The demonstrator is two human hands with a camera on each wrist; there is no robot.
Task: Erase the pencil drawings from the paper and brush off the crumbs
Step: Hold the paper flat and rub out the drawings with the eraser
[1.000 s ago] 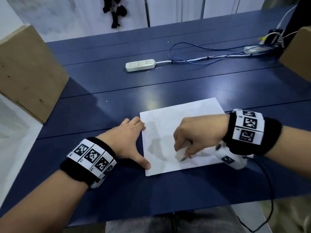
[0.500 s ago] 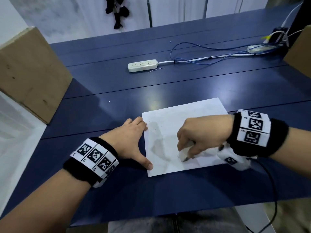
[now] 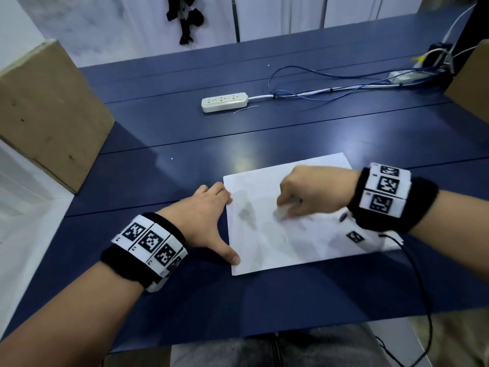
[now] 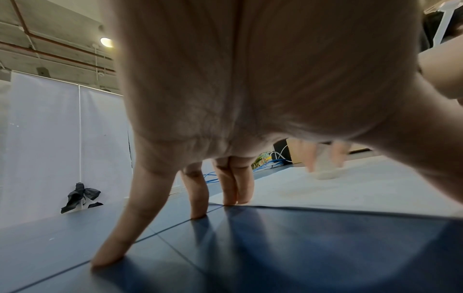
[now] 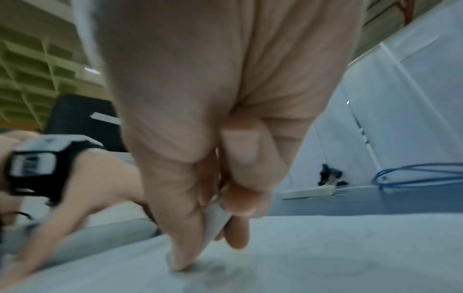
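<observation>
A white sheet of paper (image 3: 304, 234) lies on the dark blue table (image 3: 238, 133), with faint grey pencil smudges (image 3: 246, 214) on its left half. My right hand (image 3: 293, 205) pinches a white eraser (image 3: 281, 214) and holds its tip on the paper near the middle; the hand is motion-blurred. In the right wrist view the eraser (image 5: 213, 224) sits between thumb and fingers, touching a grey smear (image 5: 225, 271). My left hand (image 3: 211, 221) lies spread at the paper's left edge, its fingertips (image 4: 235, 198) and thumb on that edge. The eraser (image 4: 325, 172) shows blurred in the left wrist view.
A white power strip (image 3: 225, 102) and blue and white cables (image 3: 330, 86) lie across the far part of the table. Brown board panels stand at the left (image 3: 47, 115) and far right (image 3: 471, 75). A black cord (image 3: 420, 287) hangs from my right wrist.
My right hand has moved the eraser up the paper, away from me, from near the lower middle toward the centre. The left hand stays in place at the paper's edge.
</observation>
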